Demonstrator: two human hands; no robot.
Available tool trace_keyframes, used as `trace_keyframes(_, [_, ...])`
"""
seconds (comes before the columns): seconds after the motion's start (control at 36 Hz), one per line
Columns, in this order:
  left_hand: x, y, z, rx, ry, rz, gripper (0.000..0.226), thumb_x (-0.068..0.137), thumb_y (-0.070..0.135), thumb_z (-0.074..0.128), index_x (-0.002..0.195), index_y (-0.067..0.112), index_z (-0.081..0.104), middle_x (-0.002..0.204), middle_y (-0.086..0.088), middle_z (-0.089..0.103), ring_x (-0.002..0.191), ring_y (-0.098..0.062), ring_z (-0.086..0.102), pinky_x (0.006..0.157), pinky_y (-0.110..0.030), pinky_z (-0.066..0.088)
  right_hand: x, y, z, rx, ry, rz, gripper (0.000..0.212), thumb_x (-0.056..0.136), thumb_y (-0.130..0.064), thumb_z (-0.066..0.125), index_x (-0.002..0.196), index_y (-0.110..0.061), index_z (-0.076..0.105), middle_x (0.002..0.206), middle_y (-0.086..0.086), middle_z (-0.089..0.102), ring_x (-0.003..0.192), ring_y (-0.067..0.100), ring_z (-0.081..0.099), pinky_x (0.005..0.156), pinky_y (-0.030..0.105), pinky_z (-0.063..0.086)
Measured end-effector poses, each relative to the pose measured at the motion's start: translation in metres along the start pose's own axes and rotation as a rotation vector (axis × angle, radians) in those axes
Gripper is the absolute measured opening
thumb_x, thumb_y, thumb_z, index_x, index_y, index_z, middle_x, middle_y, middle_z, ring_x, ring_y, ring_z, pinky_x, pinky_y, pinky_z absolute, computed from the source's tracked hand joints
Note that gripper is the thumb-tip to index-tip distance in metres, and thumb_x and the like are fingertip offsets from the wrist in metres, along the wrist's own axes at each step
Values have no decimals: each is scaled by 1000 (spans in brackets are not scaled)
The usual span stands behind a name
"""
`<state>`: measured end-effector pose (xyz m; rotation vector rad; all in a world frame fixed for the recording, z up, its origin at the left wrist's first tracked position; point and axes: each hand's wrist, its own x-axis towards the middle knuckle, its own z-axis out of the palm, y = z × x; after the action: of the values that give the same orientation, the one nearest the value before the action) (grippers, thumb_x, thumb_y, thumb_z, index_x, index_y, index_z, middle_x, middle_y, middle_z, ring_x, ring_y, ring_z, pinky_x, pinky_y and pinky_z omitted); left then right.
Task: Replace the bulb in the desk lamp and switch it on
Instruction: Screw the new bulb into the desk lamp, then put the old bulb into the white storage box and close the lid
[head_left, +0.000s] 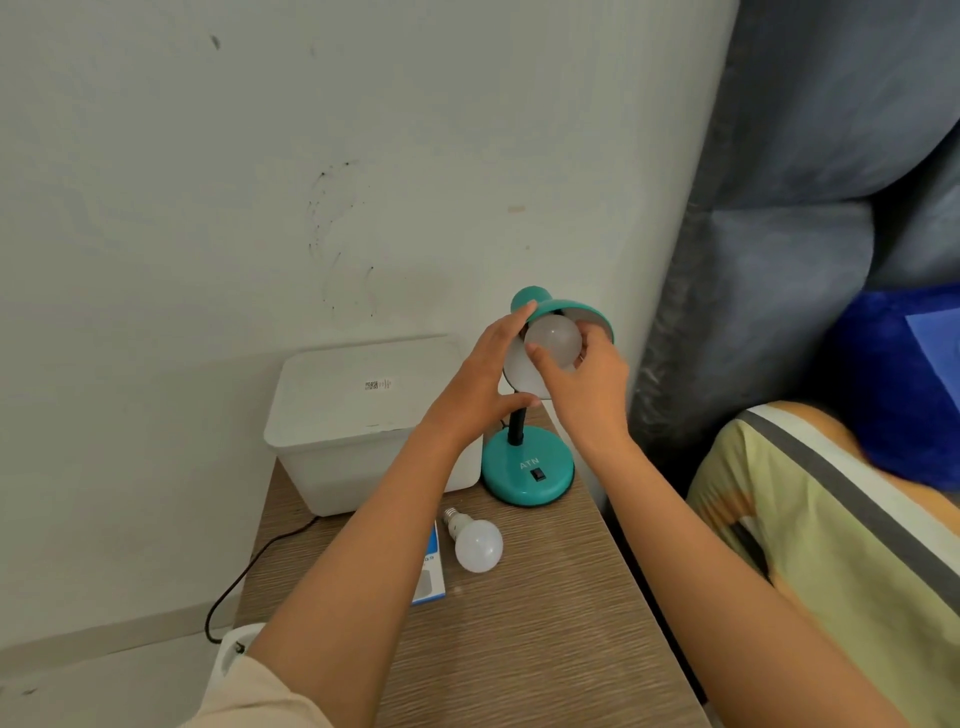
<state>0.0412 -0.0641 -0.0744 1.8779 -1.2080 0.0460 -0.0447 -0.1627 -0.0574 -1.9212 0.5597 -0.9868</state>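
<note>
A teal desk lamp stands at the back right of the wooden table, its round base carrying a black rocker switch. Its shade is tilted up toward me. My left hand grips the shade's left rim. My right hand has its fingers closed around a white bulb that sits inside the shade; the bulb's screw end is hidden and the bulb is unlit. A second white bulb lies loose on the table in front of the lamp base, metal screw end pointing away from me.
A white lidded plastic box sits left of the lamp against the wall. A blue and white bulb carton lies partly under my left forearm. A black cord hangs off the table's left edge. A bed with a striped pillow borders the right.
</note>
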Motion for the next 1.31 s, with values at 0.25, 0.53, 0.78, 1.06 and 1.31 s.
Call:
trace_keyframes(0.25, [-7,14,-9,96,-25,10,99,77,11,75,148,31,10,151,2,26,127,2,27,95,4,20,0,-14,-20,-214,-171,-30,44,89,-25,55,127,-4,45,124,16,56,109,28,55,80,25,40])
trace_keyframes(0.53, [-44,30,-38,318,-94,-141,79,89,37,59,150,27,9,159,0,11,146,-13,6,115,-35,18,-47,-27,-44,-434,-382,-124,55,95,-31,46,140,-5,29,144,13,40,132,26,37,103,33,34])
trace_keyframes(0.78, [-110,3,-77,351,-34,-372,70,93,48,45,149,18,16,158,-2,13,146,-17,3,116,-34,7,-93,-6,-11,-483,-571,-154,63,93,-38,47,144,-11,23,151,8,32,140,21,27,112,33,26])
trace_keyframes(1.06, [-156,-74,-118,167,218,-687,106,69,75,57,148,17,15,156,-4,16,143,-18,18,116,-43,23,-71,22,54,-405,-626,-3,87,88,-47,52,148,-7,3,158,12,11,145,24,12,117,38,17])
trace_keyframes(1.31, [-147,-119,-117,-212,399,-593,67,74,48,73,131,31,44,127,13,56,117,-2,52,101,-33,44,-34,34,87,-76,-529,86,71,74,-48,68,130,-15,41,129,5,55,120,20,51,104,43,44])
